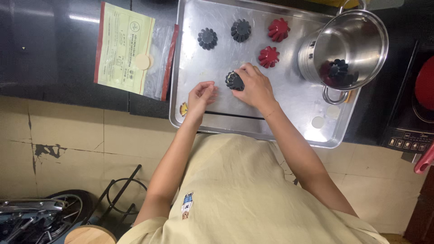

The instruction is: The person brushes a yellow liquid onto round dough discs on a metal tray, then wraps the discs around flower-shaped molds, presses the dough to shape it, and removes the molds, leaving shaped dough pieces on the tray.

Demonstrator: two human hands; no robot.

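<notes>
A small black fluted mould (234, 81) is sitting on the steel baking tray (289, 104), near its front edge. It is lying tilted, ridged side showing, partly covered by fingers.

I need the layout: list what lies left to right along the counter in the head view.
Plastic bag → left hand → black mould in the right hand → steel pot → cooktop.

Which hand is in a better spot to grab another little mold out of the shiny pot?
Probably the right hand. The steel pot lies on that side of the tray, though that hand now grips a black fluted mold. The left hand is farther away, resting on the tray.
</notes>
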